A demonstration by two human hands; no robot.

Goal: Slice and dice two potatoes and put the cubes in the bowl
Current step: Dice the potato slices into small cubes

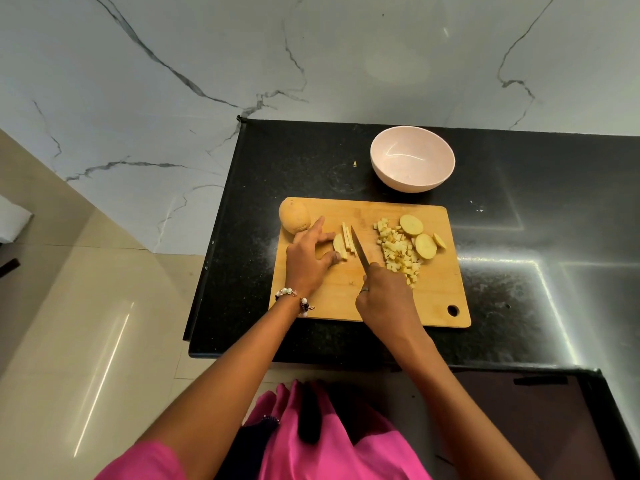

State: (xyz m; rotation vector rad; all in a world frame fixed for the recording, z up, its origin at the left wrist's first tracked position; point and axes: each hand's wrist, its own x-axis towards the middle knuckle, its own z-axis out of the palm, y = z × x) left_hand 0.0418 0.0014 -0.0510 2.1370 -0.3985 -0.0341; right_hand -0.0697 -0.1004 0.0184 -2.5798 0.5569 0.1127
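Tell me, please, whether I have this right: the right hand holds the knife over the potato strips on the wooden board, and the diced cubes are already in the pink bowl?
Not quite. The head view shows the pink bowl empty; the diced cubes lie heaped on the wooden board. The rest stands: the right hand holds the knife over the potato strips.

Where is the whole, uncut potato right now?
In the head view, the whole potato sits at the far left corner of the wooden cutting board, just beyond the left hand and left of the potato strips.
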